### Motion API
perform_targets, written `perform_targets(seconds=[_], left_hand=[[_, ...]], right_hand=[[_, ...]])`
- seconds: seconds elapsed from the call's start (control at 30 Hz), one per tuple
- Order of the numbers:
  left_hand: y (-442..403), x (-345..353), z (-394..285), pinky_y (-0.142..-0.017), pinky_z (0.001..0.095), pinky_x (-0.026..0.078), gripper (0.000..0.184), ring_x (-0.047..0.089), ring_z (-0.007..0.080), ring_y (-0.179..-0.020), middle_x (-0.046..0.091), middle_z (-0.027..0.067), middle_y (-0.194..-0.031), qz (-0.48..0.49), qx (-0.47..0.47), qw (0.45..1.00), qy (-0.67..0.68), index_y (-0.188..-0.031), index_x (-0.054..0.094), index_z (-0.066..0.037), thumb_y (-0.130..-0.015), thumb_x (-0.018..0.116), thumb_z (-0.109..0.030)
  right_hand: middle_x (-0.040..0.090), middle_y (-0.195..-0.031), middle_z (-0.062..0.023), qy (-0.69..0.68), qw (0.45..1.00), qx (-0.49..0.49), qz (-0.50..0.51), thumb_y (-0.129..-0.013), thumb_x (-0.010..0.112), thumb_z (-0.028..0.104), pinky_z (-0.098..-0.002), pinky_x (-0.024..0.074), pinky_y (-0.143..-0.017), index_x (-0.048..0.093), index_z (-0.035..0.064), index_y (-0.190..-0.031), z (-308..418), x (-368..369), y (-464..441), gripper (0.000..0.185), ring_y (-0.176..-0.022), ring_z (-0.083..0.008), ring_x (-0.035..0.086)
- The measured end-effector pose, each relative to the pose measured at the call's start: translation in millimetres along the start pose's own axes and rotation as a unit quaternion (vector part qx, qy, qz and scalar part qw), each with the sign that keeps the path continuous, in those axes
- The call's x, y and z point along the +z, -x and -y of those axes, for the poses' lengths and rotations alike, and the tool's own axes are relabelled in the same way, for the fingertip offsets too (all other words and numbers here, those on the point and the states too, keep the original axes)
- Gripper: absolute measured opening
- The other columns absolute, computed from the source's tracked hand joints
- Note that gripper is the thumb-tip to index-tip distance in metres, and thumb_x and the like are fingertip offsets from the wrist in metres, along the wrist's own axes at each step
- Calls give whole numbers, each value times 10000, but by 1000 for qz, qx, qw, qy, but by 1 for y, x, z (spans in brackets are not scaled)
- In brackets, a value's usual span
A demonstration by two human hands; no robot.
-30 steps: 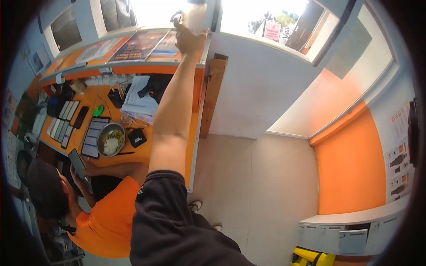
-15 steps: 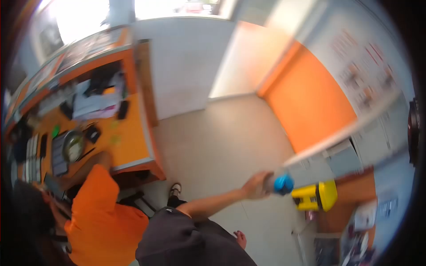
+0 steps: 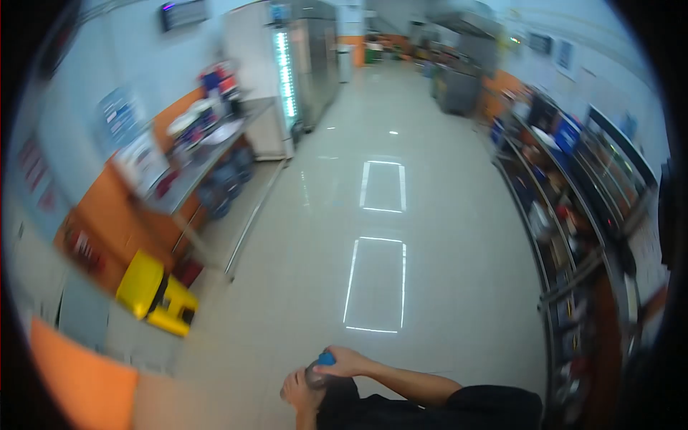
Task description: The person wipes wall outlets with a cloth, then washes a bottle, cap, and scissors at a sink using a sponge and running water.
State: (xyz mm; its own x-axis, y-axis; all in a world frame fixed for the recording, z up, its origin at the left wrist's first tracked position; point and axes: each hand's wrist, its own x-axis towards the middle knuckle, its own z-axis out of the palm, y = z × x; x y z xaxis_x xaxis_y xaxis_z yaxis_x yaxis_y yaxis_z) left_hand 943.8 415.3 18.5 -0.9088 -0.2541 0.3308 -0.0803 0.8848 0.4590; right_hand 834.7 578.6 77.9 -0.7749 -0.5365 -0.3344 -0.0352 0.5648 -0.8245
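Near the bottom edge, my left hand (image 3: 301, 390) is closed around the body of a bottle (image 3: 315, 375) that looks dark and greyish. My right hand (image 3: 345, 362) reaches in from the right and is closed on the blue cap (image 3: 327, 357) of the same bottle. Both hands are close together in front of my dark clothing. The bottle's lower part is hidden by my left hand, and its details are blurred.
A tiled floor (image 3: 380, 215) stretches ahead. On the left are a yellow bin (image 3: 143, 283), a metal table (image 3: 168, 201) with water jugs beneath, and fridges (image 3: 315, 64). Loaded metal shelves (image 3: 541, 179) line the right. Kitchen equipment (image 3: 459, 86) stands farther back.
The view has swung right from the desk and seated person to the long room. The bottle, held earlier in my outstretched left hand, is now near my body, with my right hand on its cap.
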Motion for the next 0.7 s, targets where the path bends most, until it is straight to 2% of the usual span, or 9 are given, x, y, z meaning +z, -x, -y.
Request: perform_targets(seconds=[0.07,0.13,0.17,0.2,0.27,0.37,0.47,0.57,0.7], left_hand=[[-51,30,-20,-764,475,503,681,627,350,-970,647,126,-1047,-10,-37,998,-41,-1121,583,-59,-591,867,-380],[-122,54,-45,-723,451,515,512,644,353,-900,665,109,-1094,-4,-13,999,-34,-1121,640,-88,-738,804,-387],[-189,43,-72,-775,488,527,701,625,408,-981,619,165,-1169,165,-139,974,-66,-1181,569,-67,-684,804,-502],[-201,101,-34,-802,477,528,627,631,397,-1003,628,191,-1121,102,-48,994,-5,-1134,575,-46,-706,807,-440],[-279,146,-68,-768,481,505,711,638,368,-914,651,152,-991,56,41,994,89,-1108,581,-29,-564,883,-375],[-395,212,-124,-771,470,513,734,644,382,-881,653,172,-961,170,210,950,159,-1111,582,-9,-543,892,-355],[-489,286,-206,-743,463,522,722,648,372,-878,654,171,-958,235,418,865,150,-1116,588,-3,-555,882,-350],[-571,365,-280,-723,458,498,679,631,368,-848,651,158,-923,301,523,773,194,-1096,596,-11,-579,875,-352],[-672,449,-348,-729,455,518,669,649,372,-826,659,158,-893,298,514,771,229,-1098,601,-23,-592,875,-365]], right_hand=[[654,-1014,-285,46,999,9,-15,-742,639,719,-442,507,-827,602,-85,-1060,-22,-37,-54,866,-957,-398,648],[653,-993,-309,20,999,22,-17,-726,639,725,-459,500,-844,611,-93,-988,-12,-102,-96,859,-978,-437,633],[639,-1008,-299,18,999,1,-29,-750,643,682,-474,493,-849,605,-77,-1022,-9,-125,-133,807,-969,-430,625],[631,-1008,-296,9,997,-13,-73,-758,641,672,-475,491,-849,602,-71,-1029,-18,-147,-151,792,-969,-428,619],[615,-1010,-290,8,989,-18,-147,-774,637,653,-477,486,-849,596,-58,-1043,-33,-210,-175,761,-969,-424,608],[605,-1016,-244,-22,950,30,-309,-787,670,608,-464,488,-833,593,-22,-1053,-68,-299,-187,687,-949,-409,603],[607,-1030,-203,-53,889,86,-446,-771,727,564,-433,503,-799,601,-8,-1042,-112,-369,-186,645,-917,-386,616],[598,-1021,-185,-56,841,126,-523,-765,752,533,-415,517,-763,605,-1,-1029,-152,-442,-212,613,-882,-365,626],[560,-959,-159,-48,825,116,-551,-780,750,496,-430,522,-697,572,21,-1030,-185,-560,-280,566,-813,-351,625]])
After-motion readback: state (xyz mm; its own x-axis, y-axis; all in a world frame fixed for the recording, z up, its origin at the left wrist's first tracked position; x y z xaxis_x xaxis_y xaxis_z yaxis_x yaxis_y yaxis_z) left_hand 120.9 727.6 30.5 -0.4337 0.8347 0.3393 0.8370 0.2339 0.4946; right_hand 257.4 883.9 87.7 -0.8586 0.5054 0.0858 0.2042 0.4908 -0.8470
